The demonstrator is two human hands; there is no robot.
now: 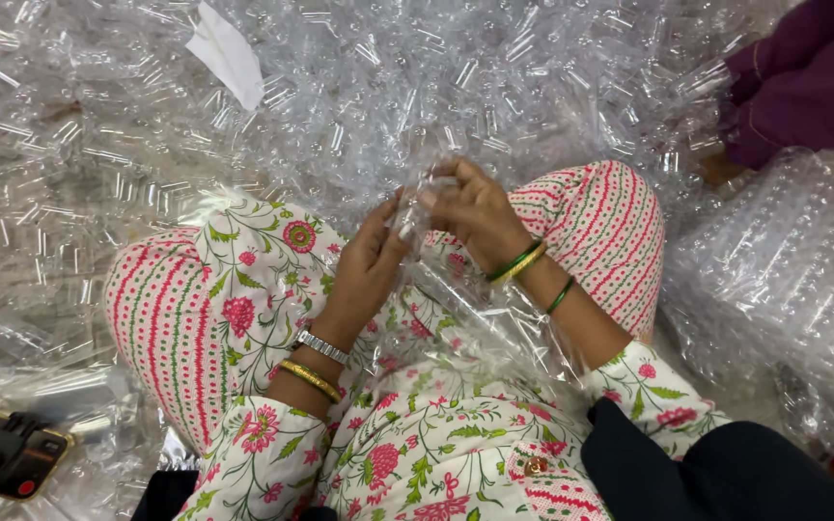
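A dark cloth (pixel 726 473) and the floral sleeves (pixel 263 434) lie closest to the camera, below the two hands. The left hand (pixel 364 265), with a watch (pixel 320 345) and a gold bangle (pixel 309 379) at the wrist, has its grip closed around the near edge of a clear plastic sheet (pixel 456 318). The right hand (pixel 475 212), with green and gold bangles (pixel 516 262) behind it, pinches the same sheet just beside the left grip, fingertips nearly touching. The sheet hangs from both grips down over the lap, between the knees in striped trousers (pixel 600 227). Beyond the grips a heap of clear plastic packs (pixel 388 87) covers the floor, with a white scrap (pixel 229 53) on it. Far to the right of the grips sits another person's purple sleeve (pixel 813 87); low to the left, a black and orange tool (pixel 12 458).
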